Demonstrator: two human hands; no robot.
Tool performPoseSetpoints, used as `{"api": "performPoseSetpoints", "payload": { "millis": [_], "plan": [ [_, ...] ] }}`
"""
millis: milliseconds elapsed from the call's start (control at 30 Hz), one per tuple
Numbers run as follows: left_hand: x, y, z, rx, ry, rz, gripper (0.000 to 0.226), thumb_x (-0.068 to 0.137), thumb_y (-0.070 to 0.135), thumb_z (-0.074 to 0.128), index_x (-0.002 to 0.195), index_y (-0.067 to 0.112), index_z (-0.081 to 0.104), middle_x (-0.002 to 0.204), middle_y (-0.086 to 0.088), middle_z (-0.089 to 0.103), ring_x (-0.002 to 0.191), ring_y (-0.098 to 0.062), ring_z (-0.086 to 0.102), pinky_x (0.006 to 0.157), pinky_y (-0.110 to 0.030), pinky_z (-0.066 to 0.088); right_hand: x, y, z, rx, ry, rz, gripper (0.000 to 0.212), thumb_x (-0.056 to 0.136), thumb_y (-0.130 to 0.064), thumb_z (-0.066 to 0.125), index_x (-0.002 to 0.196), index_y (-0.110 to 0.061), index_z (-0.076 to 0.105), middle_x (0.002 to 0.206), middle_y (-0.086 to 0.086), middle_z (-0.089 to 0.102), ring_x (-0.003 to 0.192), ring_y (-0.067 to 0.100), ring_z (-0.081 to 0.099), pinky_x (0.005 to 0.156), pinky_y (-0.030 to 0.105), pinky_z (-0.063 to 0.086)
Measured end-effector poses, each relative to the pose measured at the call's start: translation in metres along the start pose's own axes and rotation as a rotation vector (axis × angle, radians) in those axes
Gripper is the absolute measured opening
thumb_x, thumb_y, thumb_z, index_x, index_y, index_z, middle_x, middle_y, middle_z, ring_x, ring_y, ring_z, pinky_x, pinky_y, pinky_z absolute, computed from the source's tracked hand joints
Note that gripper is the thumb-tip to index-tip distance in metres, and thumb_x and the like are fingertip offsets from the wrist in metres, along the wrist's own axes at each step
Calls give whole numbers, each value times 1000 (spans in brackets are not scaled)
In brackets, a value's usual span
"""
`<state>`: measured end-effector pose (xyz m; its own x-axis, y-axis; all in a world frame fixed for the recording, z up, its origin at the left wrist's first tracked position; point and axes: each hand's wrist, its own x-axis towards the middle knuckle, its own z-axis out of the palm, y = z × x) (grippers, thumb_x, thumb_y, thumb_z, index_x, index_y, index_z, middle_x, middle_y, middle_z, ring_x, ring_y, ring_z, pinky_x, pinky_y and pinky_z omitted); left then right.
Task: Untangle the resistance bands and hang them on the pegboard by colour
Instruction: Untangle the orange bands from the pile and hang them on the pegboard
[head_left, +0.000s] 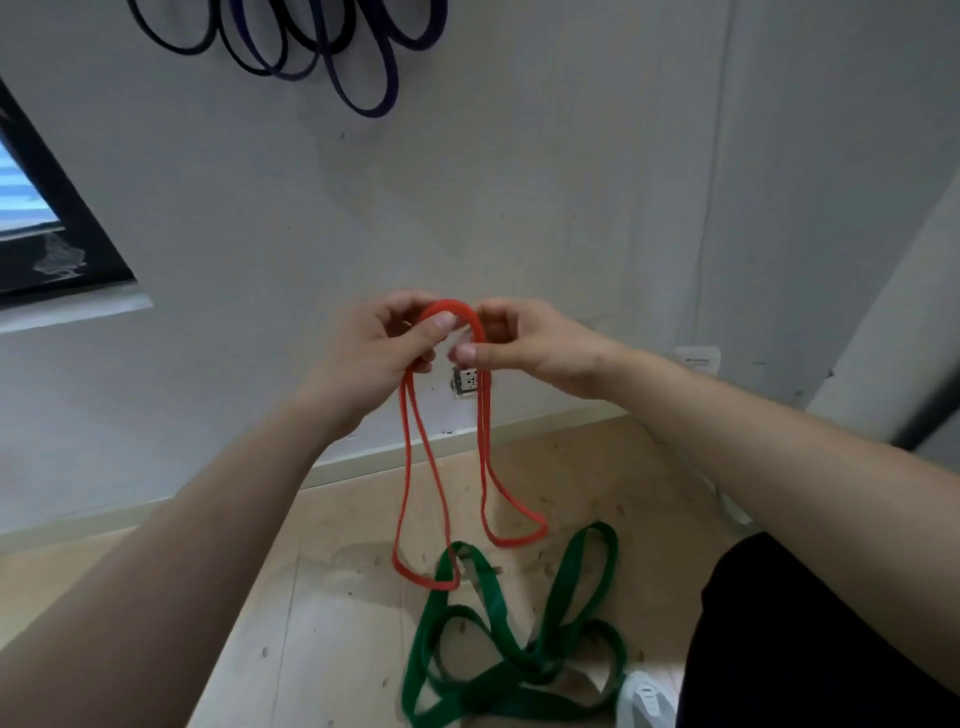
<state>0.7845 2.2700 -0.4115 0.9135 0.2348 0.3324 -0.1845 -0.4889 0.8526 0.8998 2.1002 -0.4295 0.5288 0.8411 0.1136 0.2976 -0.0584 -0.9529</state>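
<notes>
Thin red resistance bands (415, 467) hang in two long loops from both my hands in front of the white wall. My left hand (384, 343) pinches the left side of their top bend. My right hand (524, 340) pinches the right side, its thumb pressed against the band. The loops' lower ends reach the floor, and the left one lies over a tangled heap of wide green bands (498, 639) on the wooden floor. Black and purple bands (311, 41) hang high on the wall at the top left; their pegs are out of view.
A dark-framed window (47, 223) is at the left. A wall socket (466, 381) sits low on the wall behind the red loops. My dark trouser leg (810, 639) and a white shoe (647, 699) are at the bottom right beside the green heap.
</notes>
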Motion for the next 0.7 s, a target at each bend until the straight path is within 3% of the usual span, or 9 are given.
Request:
{"api": "performPoseSetpoints", "payload": {
  "millis": [167,300,500,567,700],
  "plan": [
    [-2,2,-6,13,9,35,16,93,17,69,108,16,74,86,-6,73,72,-13,69,68,-21,57,2,-14,7,-70,186,-105,20,93,-13,69,111,-5,69,93,8,75,91,19,74,87,30,57],
    [-5,-3,-12,56,-25,19,17,87,19,74,105,17,74,88,-3,76,80,-15,73,76,-25,60,1,-24,8,-96,281,-182,12,93,-12,68,104,-10,70,88,3,74,86,13,73,82,26,57],
    [-10,-10,-15,-12,-86,-42,18,82,23,75,99,19,74,87,-1,77,84,-18,75,80,-27,60,1,-34,3,103,396,-306,5,95,-2,64,100,-2,65,81,7,70,75,16,71,80,30,59],
    [-10,-7,-16,-68,-50,-29,23,80,22,75,102,16,73,85,-2,77,83,-20,76,78,-27,60,0,-32,-2,110,389,-273,9,95,-2,63,104,2,64,81,9,68,74,18,70,82,38,61],
    [-7,0,-14,-106,54,30,17,86,11,74,103,14,73,87,-2,76,82,-18,74,80,-30,61,-6,-20,-6,-59,192,-137,28,91,-7,72,115,4,63,92,20,70,85,27,70,94,52,55]
  ]
}}
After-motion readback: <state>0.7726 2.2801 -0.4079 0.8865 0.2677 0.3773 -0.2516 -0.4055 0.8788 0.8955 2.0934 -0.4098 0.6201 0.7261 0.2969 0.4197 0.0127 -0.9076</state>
